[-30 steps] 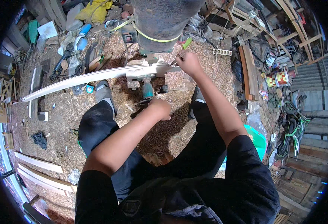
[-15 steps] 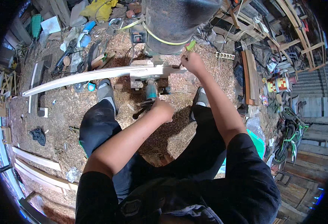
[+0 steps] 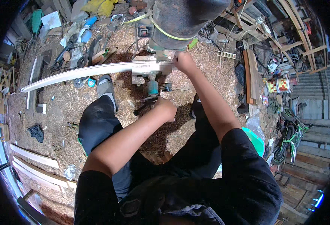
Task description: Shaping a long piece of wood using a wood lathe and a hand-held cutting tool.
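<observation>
A long pale wooden plank (image 3: 86, 72) lies crosswise on the clamp table of a bench machine, its left end reaching far out to the left. The turquoise screw housing (image 3: 152, 87) of the clamp points toward me, with a black crank handle (image 3: 139, 111) at its near end. My left hand (image 3: 165, 109) is closed at that crank, its fingertips mostly hidden. Beyond the plank's right end, my right hand (image 3: 183, 62) is closed in a fist beside the machine, and what it grips is hidden. Above both stands the dark machine body (image 3: 183, 22) with a yellow-green strap.
Wood chips cover the floor around my feet. Several pale planks (image 3: 37, 168) lie at the lower left. A white power strip (image 3: 227, 55) and reddish-brown boards (image 3: 249, 78) are on the right, with a paint bucket (image 3: 279, 85) and a small green bike (image 3: 292, 138) farther out.
My right hand has moved left, closer to the machine's middle, and the small handle seen at its fingers is now hidden. My left hand stays at the crank. The view has shifted slightly.
</observation>
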Tool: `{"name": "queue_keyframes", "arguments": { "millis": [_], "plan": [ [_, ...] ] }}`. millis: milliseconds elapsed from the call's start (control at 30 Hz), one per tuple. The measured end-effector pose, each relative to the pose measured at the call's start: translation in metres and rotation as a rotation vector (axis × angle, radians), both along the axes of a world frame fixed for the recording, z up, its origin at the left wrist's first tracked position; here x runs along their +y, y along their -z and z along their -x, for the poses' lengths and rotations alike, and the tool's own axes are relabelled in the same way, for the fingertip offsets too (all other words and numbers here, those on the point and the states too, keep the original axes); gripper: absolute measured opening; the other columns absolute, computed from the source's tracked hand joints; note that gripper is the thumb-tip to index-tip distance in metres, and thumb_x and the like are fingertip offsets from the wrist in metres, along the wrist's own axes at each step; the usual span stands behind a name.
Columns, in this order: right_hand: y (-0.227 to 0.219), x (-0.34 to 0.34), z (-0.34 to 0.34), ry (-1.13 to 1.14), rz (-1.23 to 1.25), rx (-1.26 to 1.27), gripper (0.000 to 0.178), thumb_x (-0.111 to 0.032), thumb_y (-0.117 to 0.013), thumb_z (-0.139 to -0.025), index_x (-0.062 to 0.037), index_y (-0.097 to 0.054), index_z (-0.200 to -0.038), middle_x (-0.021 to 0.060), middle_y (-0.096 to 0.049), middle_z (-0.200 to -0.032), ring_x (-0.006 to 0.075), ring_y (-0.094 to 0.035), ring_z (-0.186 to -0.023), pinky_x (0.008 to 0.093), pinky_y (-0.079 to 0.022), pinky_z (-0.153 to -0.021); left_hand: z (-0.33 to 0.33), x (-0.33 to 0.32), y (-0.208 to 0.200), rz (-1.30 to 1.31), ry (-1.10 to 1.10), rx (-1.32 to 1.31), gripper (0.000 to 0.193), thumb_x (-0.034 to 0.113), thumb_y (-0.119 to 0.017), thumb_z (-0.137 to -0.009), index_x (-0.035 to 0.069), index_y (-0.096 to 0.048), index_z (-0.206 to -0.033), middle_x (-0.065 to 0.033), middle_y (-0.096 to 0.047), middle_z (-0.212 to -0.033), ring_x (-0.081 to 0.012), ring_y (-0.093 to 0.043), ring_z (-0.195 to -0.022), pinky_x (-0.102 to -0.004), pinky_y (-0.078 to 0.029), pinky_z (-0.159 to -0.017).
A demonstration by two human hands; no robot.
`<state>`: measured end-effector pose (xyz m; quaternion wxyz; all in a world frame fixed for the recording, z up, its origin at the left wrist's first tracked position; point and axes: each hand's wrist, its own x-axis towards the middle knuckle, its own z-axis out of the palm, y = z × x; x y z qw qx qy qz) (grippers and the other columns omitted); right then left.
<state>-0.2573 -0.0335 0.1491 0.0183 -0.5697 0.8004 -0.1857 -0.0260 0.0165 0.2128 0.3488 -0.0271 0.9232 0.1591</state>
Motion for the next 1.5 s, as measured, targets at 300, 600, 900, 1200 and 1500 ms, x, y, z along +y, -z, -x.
{"name": "queue_keyframes", "arguments": {
  "millis": [300, 600, 900, 1200, 1500],
  "plan": [
    [-0.021, 0.0, 0.021, 0.032, -0.099, -0.115, 0.03, -0.025, -0.067, -0.081, 0.0035, -0.069, -0.088, 0.0278, -0.068, -0.086, 0.0445, -0.067, -0.082, 0.0504, -0.054, -0.076, -0.003, 0.0, 0.004, 0.026, 0.009, -0.012, 0.047, 0.048, -0.067, -0.089, 0.008, -0.073, -0.114, -0.0126, -0.071, -0.116, -0.032, -0.067, -0.109, -0.0534, -0.04, -0.103],
    [-0.016, 0.002, 0.033, 0.075, -0.12, 0.025, 0.028, -0.027, -0.064, -0.082, -0.0002, -0.07, -0.085, 0.0267, -0.065, -0.077, 0.0454, -0.066, -0.076, 0.0496, -0.052, -0.069, -0.006, 0.007, 0.001, 0.022, -0.024, 0.043, 0.047, 0.045, -0.068, -0.089, 0.007, -0.071, -0.117, -0.0134, -0.071, -0.117, -0.0317, -0.065, -0.114, -0.0556, -0.036, -0.107],
    [-0.01, 0.001, 0.01, -0.012, -0.153, -0.007, 0.025, -0.022, -0.066, -0.081, 0.0013, -0.07, -0.088, 0.026, -0.067, -0.084, 0.044, -0.066, -0.08, 0.0501, -0.053, -0.077, -0.01, 0.019, 0.005, 0.06, 0.05, -0.011, 0.041, 0.041, -0.067, -0.089, 0.009, -0.073, -0.113, -0.0122, -0.07, -0.118, -0.0329, -0.066, -0.111, -0.0579, -0.035, -0.107],
    [-0.004, -0.002, 0.007, -0.057, -0.117, -0.034, 0.026, -0.022, -0.063, -0.082, 0.0031, -0.069, -0.087, 0.0272, -0.068, -0.088, 0.0438, -0.067, -0.084, 0.0503, -0.053, -0.079, 0.001, 0.037, 0.05, 0.074, 0.081, -0.044, 0.032, 0.023, -0.06, -0.089, 0.009, -0.074, -0.114, -0.0123, -0.073, -0.113, -0.0342, -0.068, -0.106, -0.0611, -0.036, -0.104],
    [0.003, 0.001, 0.006, -0.027, -0.101, 0.027, 0.026, -0.023, -0.064, -0.082, 0.0029, -0.067, -0.085, 0.0279, -0.067, -0.086, 0.0459, -0.066, -0.085, 0.0516, -0.053, -0.079, 0.009, 0.028, 0.016, 0.067, 0.086, -0.05, 0.031, 0.023, -0.061, -0.089, 0.009, -0.075, -0.113, -0.0133, -0.072, -0.117, -0.0348, -0.067, -0.11, -0.0638, -0.033, -0.107]
  ]
}}
